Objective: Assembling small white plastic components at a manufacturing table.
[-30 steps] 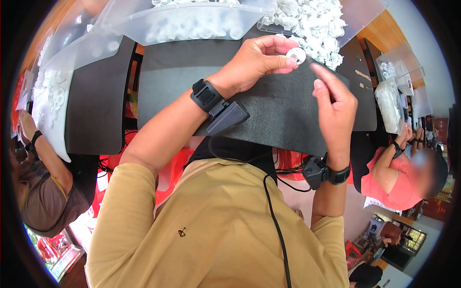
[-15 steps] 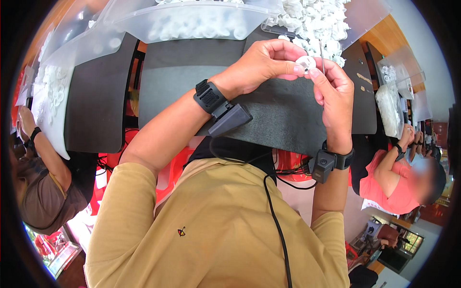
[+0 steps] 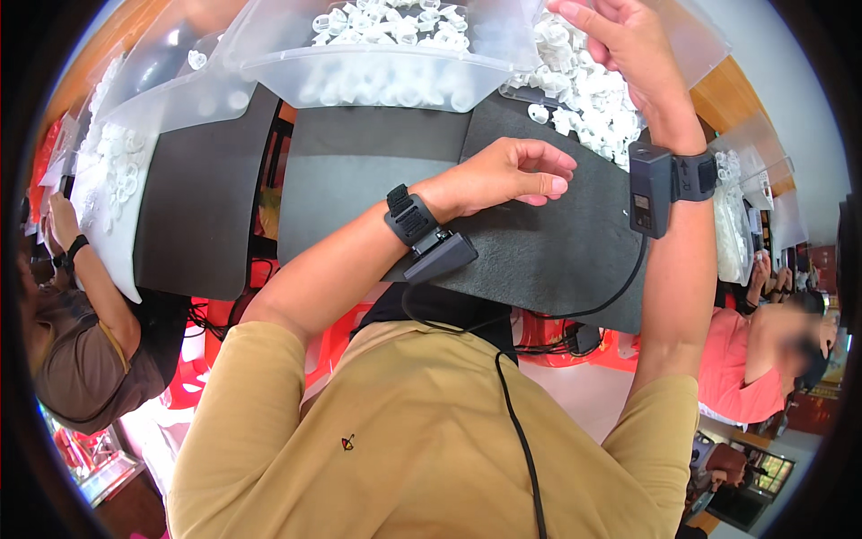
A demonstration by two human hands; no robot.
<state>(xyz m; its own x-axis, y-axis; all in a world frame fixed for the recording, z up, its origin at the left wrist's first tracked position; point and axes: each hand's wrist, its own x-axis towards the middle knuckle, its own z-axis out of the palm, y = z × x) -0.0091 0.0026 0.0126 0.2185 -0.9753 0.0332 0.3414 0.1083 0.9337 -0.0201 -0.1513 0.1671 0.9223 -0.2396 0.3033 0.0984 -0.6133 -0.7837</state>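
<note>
My left hand [image 3: 530, 175] hovers over the dark table mat [image 3: 539, 242], thumb apart from its bent fingers, nothing visible between them. Beyond it, my right hand [image 3: 633, 45] reaches over the heap of small white plastic parts [image 3: 597, 112] at the far right. Its lower fingers curl inward and its thumb stretches left, while the fingertips run into the picture's upper edge. Whatever the right hand holds, if anything, is hidden. One loose white part [image 3: 538, 113] lies on the mat at the heap's near edge.
A translucent bin [image 3: 386, 81] with many white parts stands at the far middle; another clear bin [image 3: 171, 76] is left of it. A black cable [image 3: 628, 287] hangs from my right wrist device. Co-workers sit left, by a white pile [image 3: 112, 180], and right.
Both hands held a small round white part together; now they are apart and it is out of sight. My right hand has moved farther away; a thin metal rod near it no longer shows.
</note>
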